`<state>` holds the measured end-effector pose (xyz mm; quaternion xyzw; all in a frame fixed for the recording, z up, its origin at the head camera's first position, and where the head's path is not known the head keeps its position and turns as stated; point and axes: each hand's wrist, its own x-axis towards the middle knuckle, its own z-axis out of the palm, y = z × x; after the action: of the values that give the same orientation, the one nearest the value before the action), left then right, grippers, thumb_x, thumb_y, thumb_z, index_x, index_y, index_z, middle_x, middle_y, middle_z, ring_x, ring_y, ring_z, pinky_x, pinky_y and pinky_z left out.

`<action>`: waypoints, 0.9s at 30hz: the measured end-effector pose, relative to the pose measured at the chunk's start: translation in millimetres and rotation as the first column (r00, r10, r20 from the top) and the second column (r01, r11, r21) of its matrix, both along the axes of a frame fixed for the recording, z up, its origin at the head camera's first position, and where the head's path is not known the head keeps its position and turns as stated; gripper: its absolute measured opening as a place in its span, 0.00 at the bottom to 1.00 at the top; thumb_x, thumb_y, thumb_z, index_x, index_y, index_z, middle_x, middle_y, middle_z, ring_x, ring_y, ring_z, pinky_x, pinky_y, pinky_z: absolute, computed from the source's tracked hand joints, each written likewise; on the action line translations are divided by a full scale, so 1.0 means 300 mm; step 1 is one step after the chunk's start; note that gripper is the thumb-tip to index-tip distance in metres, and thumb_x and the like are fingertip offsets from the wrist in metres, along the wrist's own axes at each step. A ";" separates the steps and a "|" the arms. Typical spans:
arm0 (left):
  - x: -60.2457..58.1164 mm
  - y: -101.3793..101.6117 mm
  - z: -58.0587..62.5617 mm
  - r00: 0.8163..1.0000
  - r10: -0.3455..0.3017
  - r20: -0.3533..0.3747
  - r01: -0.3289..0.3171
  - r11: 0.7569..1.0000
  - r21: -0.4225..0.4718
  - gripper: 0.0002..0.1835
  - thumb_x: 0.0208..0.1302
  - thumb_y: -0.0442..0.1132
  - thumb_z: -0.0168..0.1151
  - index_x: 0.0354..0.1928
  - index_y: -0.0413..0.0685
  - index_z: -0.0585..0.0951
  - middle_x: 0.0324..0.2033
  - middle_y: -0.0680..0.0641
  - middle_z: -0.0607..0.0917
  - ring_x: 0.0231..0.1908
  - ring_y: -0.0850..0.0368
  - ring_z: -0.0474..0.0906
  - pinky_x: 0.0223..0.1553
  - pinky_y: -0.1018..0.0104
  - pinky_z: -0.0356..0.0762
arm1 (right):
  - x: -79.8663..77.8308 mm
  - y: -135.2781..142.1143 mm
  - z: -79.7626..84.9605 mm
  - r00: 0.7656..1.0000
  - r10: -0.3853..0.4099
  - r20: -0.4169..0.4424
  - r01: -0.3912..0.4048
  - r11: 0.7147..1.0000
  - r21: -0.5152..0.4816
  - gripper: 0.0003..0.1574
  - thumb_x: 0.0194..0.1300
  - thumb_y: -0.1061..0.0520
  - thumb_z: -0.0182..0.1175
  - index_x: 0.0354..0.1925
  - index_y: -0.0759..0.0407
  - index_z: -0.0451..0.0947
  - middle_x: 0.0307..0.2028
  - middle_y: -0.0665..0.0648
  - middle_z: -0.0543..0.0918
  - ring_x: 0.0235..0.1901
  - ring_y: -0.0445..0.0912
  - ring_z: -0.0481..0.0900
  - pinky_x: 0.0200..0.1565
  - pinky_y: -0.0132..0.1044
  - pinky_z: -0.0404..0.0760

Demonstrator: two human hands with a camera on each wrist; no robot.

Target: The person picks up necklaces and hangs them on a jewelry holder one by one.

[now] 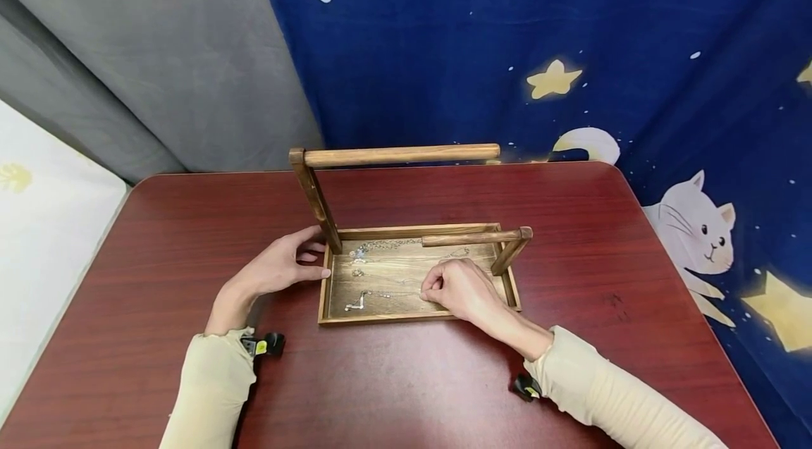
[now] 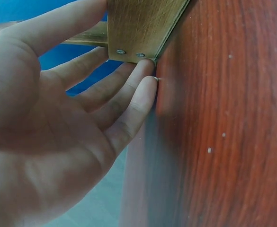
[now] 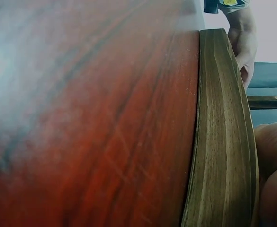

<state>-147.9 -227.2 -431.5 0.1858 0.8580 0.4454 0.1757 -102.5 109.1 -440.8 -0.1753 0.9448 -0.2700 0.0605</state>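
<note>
A wooden necklace stand (image 1: pixel 419 318) has a shallow tray base and two T-style bars on posts. Inside the tray lie several thin chain necklaces in rows. The nearest necklace (image 1: pixel 357 303), with a silvery bar-shaped pendant, stretches rightward to my right hand (image 1: pixel 466 288), whose thumb and forefinger pinch its chain end low over the tray floor. At the tray's left end, my left hand (image 1: pixel 282 266) rests its thumb on the rim, its fingers extended beside the end wall (image 2: pixel 143 28). The right wrist view hides the pinching fingertips behind the tray's front wall (image 3: pixel 223 132).
The taller bar (image 1: pixel 400 155) rises from the left post, and the shorter bar (image 1: pixel 469 238) from the right post overhangs the tray near the right hand. The stand sits on a red-brown wooden table (image 1: pixel 380 385). Curtains (image 1: pixel 431 47) hang behind its far edge.
</note>
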 end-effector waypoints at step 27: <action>0.011 -0.013 0.010 0.998 -0.009 0.062 0.011 1.000 -0.019 0.45 0.63 0.39 0.70 0.74 0.31 0.57 0.57 0.33 0.79 0.55 0.41 0.78 0.56 0.51 0.76 | -0.007 0.023 0.014 0.992 0.121 0.042 -0.110 0.972 -0.210 0.07 0.61 0.54 0.71 0.28 0.43 0.83 0.28 0.39 0.75 0.32 0.36 0.74 0.38 0.32 0.75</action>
<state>-144.6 -230.9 -428.5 0.1744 0.8555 0.4417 0.2064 -104.6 116.0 -436.6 -0.2282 0.8978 -0.3675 0.0831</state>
